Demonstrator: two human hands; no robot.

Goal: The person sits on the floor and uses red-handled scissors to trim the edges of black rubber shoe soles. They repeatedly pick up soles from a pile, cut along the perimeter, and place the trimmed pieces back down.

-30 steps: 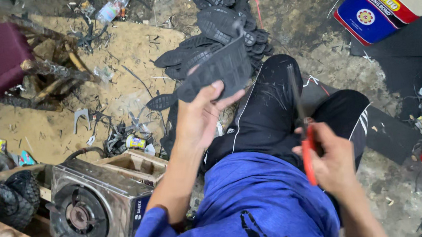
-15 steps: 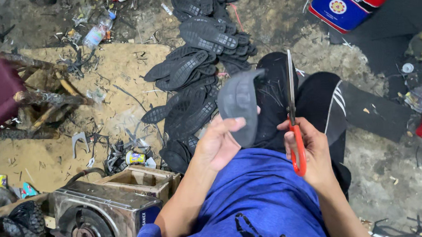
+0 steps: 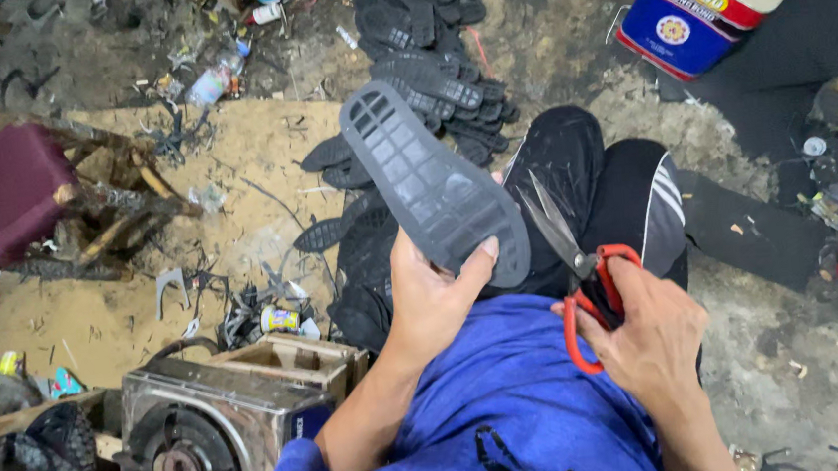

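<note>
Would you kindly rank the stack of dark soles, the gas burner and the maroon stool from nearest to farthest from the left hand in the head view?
From the left hand, whose grip is on the grey sole:
1. Stack of dark soles, up ahead on the ground.
2. Gas burner, lower left corner.
3. Maroon stool, far left.
The first two are fairly close to call.

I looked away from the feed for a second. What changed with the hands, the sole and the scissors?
The left hand turned the dark rubber sole so its ribbed underside faces up, lifted clear of the pile of soles. The right hand brought the red-handled scissors nearer, blades now open. Both grips stayed, as did the stove.
</note>
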